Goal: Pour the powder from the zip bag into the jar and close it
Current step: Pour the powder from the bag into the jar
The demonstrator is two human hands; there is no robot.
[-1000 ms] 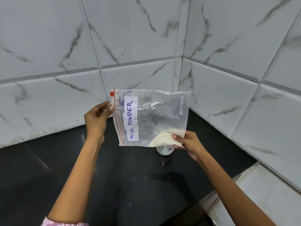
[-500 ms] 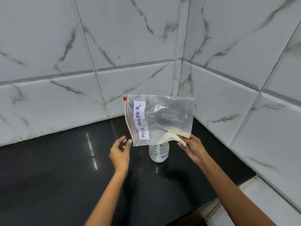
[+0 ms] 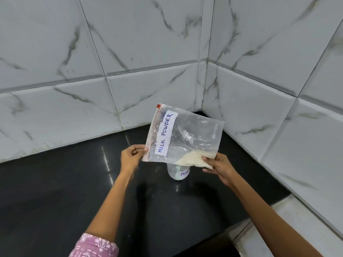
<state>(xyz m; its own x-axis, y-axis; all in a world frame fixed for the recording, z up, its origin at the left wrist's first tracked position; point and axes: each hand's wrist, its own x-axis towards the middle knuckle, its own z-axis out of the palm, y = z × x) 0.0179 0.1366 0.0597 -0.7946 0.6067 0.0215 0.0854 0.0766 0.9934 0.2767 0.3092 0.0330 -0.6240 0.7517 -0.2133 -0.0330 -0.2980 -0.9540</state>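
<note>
White marble-veined tiled walls (image 3: 130,52), glossy black countertop (image 3: 55,191)

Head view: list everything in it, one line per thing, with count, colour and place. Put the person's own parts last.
zip bag: one, clear plastic with a red zip strip and a white "MILK POWDER" label, held tilted in the air above the jar.
powder: one heap, cream, in the bag's lower corner by the right hand.
jar: one, clear with a white label, upright on the counter under the bag; mouth hidden.
counter: one, glossy black, in the wall corner.
wall tiles: many, white marble with grey veins, behind and to the right.
left hand: pinches the bag's zip edge.
right hand: grips the powder corner.
sleeve: one, pink patterned, left arm.
</note>
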